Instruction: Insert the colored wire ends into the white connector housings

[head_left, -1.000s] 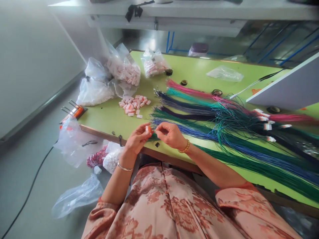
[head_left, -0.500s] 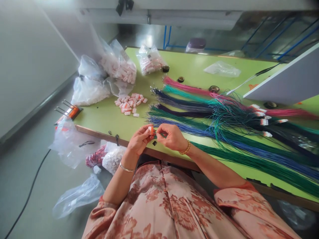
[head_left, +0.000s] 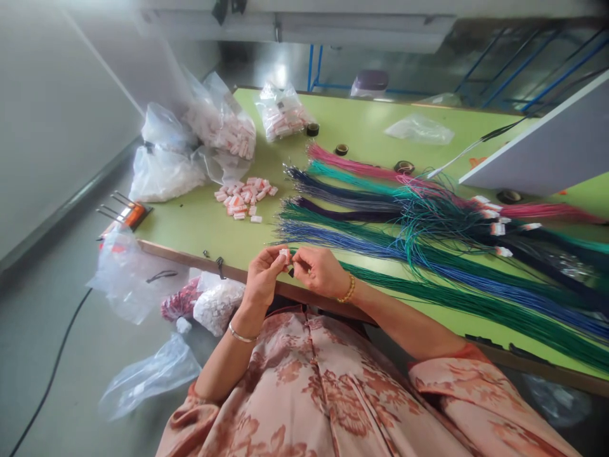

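My left hand (head_left: 263,274) holds a small white and orange plastic connector housing (head_left: 284,253) between thumb and fingers, just over the front edge of the table. Close against its right side, my right hand (head_left: 320,271) is closed in a pinch on a thin wire, mostly hidden by the fingers. Green wires (head_left: 380,284) run along the table behind my right wrist. A loose pile of the same connector housings (head_left: 245,197) lies beyond my left hand. Bundles of blue wires (head_left: 328,236) and other colours, with metal-tipped ends, stretch off to the right.
Clear bags of housings (head_left: 283,114) stand at the back left, near a white plastic bag (head_left: 164,174). Rolls of black tape (head_left: 341,150) lie beyond the wires. Wired connectors (head_left: 497,228) rest on the bundles at right. A grey panel (head_left: 547,136) juts in there. Bags hang below the left edge.
My hands have shifted slightly left with the view. The connector housing has turned to show more white, and my right fingertips have stayed close beside it.
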